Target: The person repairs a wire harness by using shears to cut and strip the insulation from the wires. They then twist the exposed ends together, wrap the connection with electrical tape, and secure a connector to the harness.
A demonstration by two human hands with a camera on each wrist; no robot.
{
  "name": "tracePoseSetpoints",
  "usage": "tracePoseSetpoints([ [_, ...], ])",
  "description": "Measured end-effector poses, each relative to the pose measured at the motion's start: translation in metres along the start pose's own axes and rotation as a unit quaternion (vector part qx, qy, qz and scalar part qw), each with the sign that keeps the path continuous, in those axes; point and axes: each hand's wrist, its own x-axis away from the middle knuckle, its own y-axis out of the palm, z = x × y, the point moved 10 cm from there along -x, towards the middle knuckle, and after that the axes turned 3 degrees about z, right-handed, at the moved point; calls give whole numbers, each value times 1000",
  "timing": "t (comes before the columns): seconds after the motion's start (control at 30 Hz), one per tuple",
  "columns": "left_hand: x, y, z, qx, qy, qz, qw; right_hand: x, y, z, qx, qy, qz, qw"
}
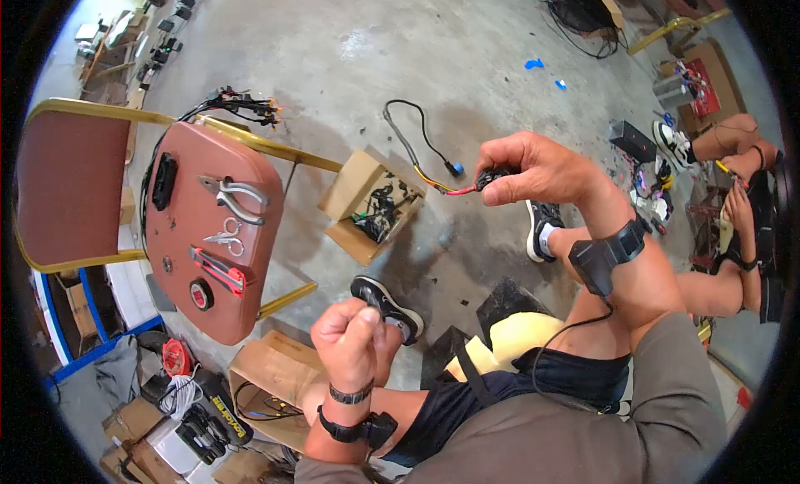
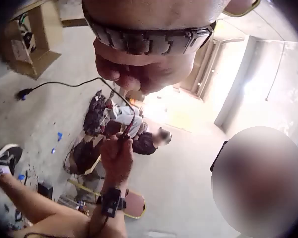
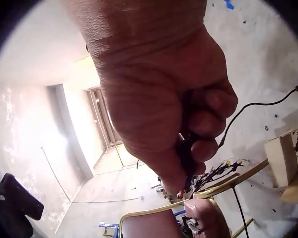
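The right hand [image 1: 542, 171] grips a black connector [image 1: 493, 177] between thumb and curled fingers. From it, red and yellow wires run into a dark cable [image 1: 406, 142] that hangs in a loop and ends in a blue-tipped plug [image 1: 453, 168]. Lower and to the left, the left hand [image 1: 348, 338] is raised apart from the cable, its fingers curled and thumb against them; no held thing can be made out. In the left wrist view the left hand [image 2: 144, 74] is above the right hand [image 2: 117, 158]. The right wrist view shows the right hand [image 3: 159, 109] partly hiding the connector.
A chair seat [image 1: 179, 234] at left bears pliers [image 1: 242, 202], scissors [image 1: 227, 236], a red cutter [image 1: 218, 271] and a black tape roll. An open carton [image 1: 343, 192] with dark parts stands on the floor. Another person's legs and hands are at far right.
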Motion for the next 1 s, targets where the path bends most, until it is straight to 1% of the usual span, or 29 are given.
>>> tracePoseSetpoints([
  [0.03,-5,-12,10,-73,23,65,995,-2,4,-5,2,-7,-4,1000],
  [0.07,-11,-18,13,-111,42,77,990,-4,6,-8,4,-14,-5,1000],
  [0.1,-16,-18,17,-111,45,83,989,-5,10,-11,4,-19,-5,1000],
  [0.17,-26,-21,27,-188,56,123,973,-7,21,-18,12,-27,-12,999],
  [0.23,-39,-28,22,-194,68,123,971,-10,31,-29,37,-74,-20,996],
  [0.27,-48,-29,17,-200,64,125,970,-12,35,-22,57,-50,-30,997],
  [0.3,-53,-31,14,-205,59,128,968,-12,39,-24,61,-54,-32,996],
  [0.33,-58,-31,8,-235,28,114,965,-13,40,-28,69,-63,-26,995],
  [0.37,-62,-32,5,-233,34,116,965,-14,41,-30,76,-71,-19,994],
  [0.43,-70,-18,8,-296,103,67,947,-16,42,-24,90,-71,-16,993],
  [0.47,-69,-13,9,-307,117,61,942,-17,42,-28,93,-83,-2,992],
  [0.5,-69,-11,11,-306,121,65,942,-17,42,-31,95,-95,12,991],
  [0.57,-69,3,-2,-214,62,-17,975,-18,48,-32,100,-107,11,989],
  [0.6,-65,12,-4,-164,15,-25,986,-19,50,-31,103,-102,19,989],
  [0.63,-63,18,-1,-162,17,-21,986,-19,52,-30,106,-96,27,989],
  [0.7,-59,27,-8,-37,-37,-20,998,-17,60,-33,107,-91,21,990],
  [0.73,-56,26,-9,-12,-48,7,999,-17,62,-39,118,-116,34,986],
  [0.77,-55,24,-8,-10,-44,12,999,-15,65,-44,127,-140,45,981],
  [0.83,-55,28,-7,-36,-23,-21,999,-13,74,-45,151,-149,44,976],
  [0.9,-54,23,-6,-44,-20,-4,999,-9,80,-46,195,-161,58,966],
  [0.93,-53,21,-9,-40,-26,-3,999,-8,84,-43,196,-163,53,966],
  [1.0,-49,17,-9,-37,-28,2,999,-2,92,-50,311,-235,94,916],
])
